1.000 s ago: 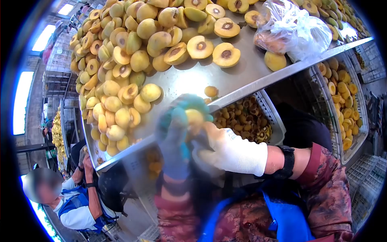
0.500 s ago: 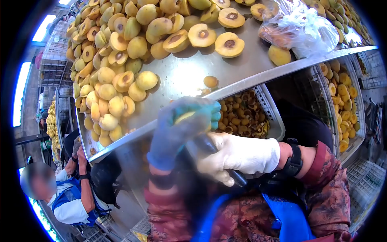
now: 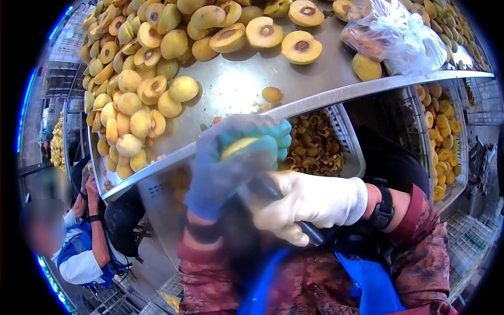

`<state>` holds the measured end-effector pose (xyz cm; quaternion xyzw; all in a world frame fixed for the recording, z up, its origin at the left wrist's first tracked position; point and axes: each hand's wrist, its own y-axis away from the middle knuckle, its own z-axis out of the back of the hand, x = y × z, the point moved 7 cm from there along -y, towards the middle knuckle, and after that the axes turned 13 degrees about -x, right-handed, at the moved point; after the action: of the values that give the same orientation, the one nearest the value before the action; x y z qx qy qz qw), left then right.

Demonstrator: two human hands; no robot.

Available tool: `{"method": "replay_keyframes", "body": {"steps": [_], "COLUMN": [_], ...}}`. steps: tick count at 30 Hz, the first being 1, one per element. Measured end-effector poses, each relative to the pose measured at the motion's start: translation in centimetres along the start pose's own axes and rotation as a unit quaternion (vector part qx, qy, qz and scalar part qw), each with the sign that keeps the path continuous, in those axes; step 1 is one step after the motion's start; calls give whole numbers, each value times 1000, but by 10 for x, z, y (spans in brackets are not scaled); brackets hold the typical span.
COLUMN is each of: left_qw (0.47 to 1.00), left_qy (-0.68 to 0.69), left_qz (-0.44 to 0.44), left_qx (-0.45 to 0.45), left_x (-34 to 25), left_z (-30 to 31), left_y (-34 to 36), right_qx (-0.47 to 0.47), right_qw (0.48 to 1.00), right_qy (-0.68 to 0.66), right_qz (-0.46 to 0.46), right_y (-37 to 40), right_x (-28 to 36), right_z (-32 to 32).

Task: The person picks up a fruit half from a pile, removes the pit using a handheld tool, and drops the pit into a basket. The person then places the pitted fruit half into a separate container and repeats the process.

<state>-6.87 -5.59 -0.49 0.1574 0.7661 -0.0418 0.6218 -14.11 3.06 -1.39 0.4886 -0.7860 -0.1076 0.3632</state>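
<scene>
Below edge of steel table (image 3: 236,86): left hand (image 3: 231,157), blue glove, fingers wrapped around yellow fruit (image 3: 239,147); right hand (image 3: 310,202), white glove, fingers clenched on dark tool handle (image 3: 311,234).

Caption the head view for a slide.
Blue-gloved left hand cups a yellow fruit; white-gloved right hand grips a dark tool.

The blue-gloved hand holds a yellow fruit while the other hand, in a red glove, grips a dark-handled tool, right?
Not quite: the head view shows the right hand in a white glove, not red. The rest holds: the blue-gloved left hand cups a yellow fruit and the right hand grips a dark-handled tool.
</scene>
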Motion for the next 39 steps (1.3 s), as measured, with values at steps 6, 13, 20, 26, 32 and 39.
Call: {"method": "replay_keyframes", "body": {"steps": [6,13,20,26,32,39], "left_qw": [1000,991,971,905,559,509], "left_qy": [27,56,132,-202,-754,-742], "left_qz": [-5,-37,-56,-103,-271,-435], "left_qx": [-3,-118,-189,-360,-213,20], "left_x": [-3,-2,-22,-70,-94,-40], "left_z": [-1,5,44,188,175,83], "left_y": [1,-9,4,79,61,-93], "right_qx": [81,-251,-268,-285,-297,-274], "right_qw": [993,832,624,406,362,486], "right_qy": [-79,401,602,859,833,779], "right_qz": [-18,290,420,124,295,287], "right_y": [10,-2,-3,-23,-2,-19], "right_x": [8,35,29,12,19,18], "right_z": [-10,17,24,104,85,62]}}
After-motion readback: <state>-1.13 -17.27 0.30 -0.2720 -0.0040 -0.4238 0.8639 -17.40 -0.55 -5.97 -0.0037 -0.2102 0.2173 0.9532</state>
